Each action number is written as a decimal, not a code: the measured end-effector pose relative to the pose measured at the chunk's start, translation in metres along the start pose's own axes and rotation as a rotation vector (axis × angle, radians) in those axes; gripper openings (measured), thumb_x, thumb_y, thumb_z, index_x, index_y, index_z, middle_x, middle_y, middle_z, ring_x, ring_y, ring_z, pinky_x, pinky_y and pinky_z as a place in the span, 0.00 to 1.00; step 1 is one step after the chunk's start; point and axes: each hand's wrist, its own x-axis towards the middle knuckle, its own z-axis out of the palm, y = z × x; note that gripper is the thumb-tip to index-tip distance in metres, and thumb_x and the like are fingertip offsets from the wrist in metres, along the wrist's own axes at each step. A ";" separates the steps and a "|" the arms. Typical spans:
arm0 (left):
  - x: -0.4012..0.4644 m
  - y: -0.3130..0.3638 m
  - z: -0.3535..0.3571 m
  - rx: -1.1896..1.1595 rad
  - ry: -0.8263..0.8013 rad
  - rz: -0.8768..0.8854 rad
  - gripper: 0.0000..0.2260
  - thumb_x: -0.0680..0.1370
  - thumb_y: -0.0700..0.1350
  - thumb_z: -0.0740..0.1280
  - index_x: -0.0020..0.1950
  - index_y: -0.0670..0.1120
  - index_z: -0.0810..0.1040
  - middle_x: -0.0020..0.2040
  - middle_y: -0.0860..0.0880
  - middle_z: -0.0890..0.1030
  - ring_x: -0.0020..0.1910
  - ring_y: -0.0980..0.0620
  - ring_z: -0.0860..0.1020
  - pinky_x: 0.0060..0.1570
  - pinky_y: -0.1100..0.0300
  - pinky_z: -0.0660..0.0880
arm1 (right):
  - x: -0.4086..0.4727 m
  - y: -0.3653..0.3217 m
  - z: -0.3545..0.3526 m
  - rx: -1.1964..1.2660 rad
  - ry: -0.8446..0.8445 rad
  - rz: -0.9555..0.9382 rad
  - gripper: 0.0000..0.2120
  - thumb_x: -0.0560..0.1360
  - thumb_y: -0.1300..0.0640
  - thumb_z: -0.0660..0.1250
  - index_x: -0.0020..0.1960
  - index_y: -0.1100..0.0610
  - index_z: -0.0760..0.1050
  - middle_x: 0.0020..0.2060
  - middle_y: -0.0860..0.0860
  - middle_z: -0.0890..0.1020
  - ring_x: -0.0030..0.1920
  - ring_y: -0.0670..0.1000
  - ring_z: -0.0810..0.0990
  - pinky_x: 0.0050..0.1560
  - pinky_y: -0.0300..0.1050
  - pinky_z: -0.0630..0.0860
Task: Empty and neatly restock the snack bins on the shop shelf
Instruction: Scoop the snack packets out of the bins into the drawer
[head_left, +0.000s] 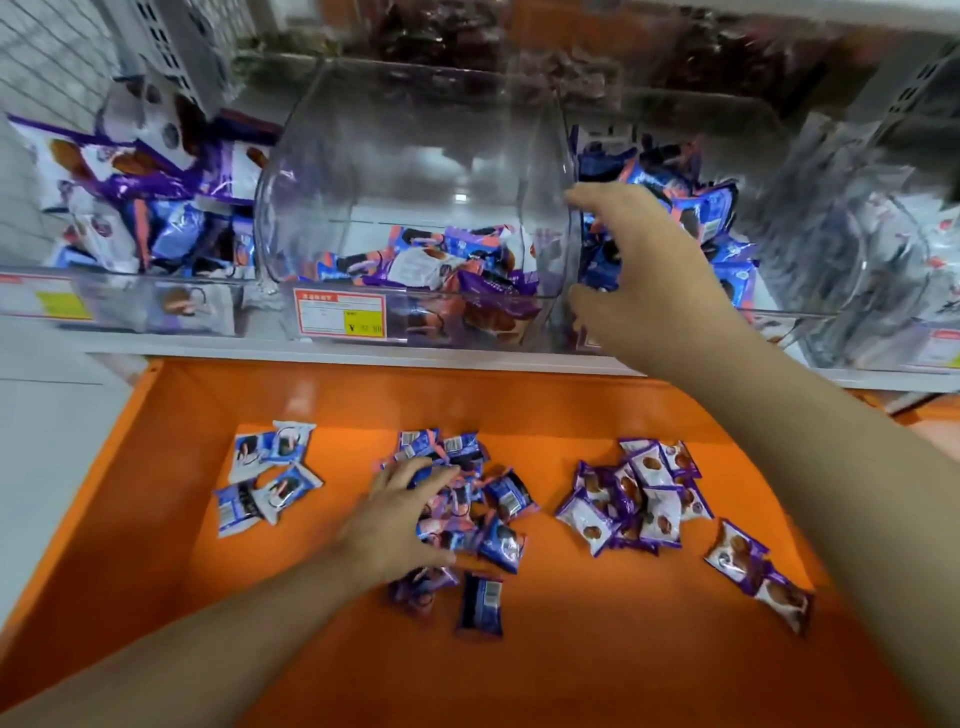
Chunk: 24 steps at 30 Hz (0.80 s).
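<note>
A clear plastic snack bin (415, 171) stands on the white shelf with several blue and purple packets (447, 265) at its bottom front. My right hand (644, 270) grips that bin's right wall, fingers curled round its edge. Below, an orange tray (571, 649) holds three groups of packets: a small blue-white group (265, 478) at left, a blue pile (467, 514) in the middle, and a purple-white pile (639, 499) at right. My left hand (405, 519) lies spread on the middle pile, fingers slightly curled over the packets.
A bin of purple and blue packets (145, 197) stands to the left. Another bin of blue packets (696, 208) sits to the right, then a clear bin (872, 234) with white packets. A price label (340, 317) fronts the middle bin. Two purple-white packets (758, 577) lie apart.
</note>
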 end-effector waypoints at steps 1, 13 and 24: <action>-0.001 0.002 -0.005 0.019 -0.002 -0.001 0.53 0.66 0.70 0.77 0.80 0.72 0.45 0.83 0.60 0.46 0.82 0.44 0.48 0.77 0.39 0.63 | 0.000 0.000 0.000 0.004 0.004 0.004 0.36 0.75 0.65 0.72 0.80 0.53 0.65 0.77 0.48 0.68 0.77 0.48 0.65 0.63 0.22 0.54; -0.062 0.099 -0.160 -0.060 0.298 0.380 0.23 0.79 0.67 0.64 0.74 0.67 0.67 0.66 0.71 0.67 0.63 0.70 0.70 0.59 0.74 0.67 | -0.007 -0.007 -0.006 0.037 -0.064 0.063 0.40 0.76 0.65 0.70 0.83 0.48 0.59 0.82 0.45 0.61 0.82 0.48 0.56 0.77 0.40 0.56; 0.027 0.111 -0.282 -0.042 0.215 0.262 0.16 0.76 0.57 0.76 0.63 0.62 0.83 0.65 0.59 0.77 0.64 0.58 0.76 0.68 0.58 0.72 | -0.001 -0.007 -0.013 0.062 -0.045 0.061 0.37 0.76 0.66 0.69 0.82 0.48 0.63 0.80 0.43 0.65 0.80 0.47 0.59 0.76 0.40 0.57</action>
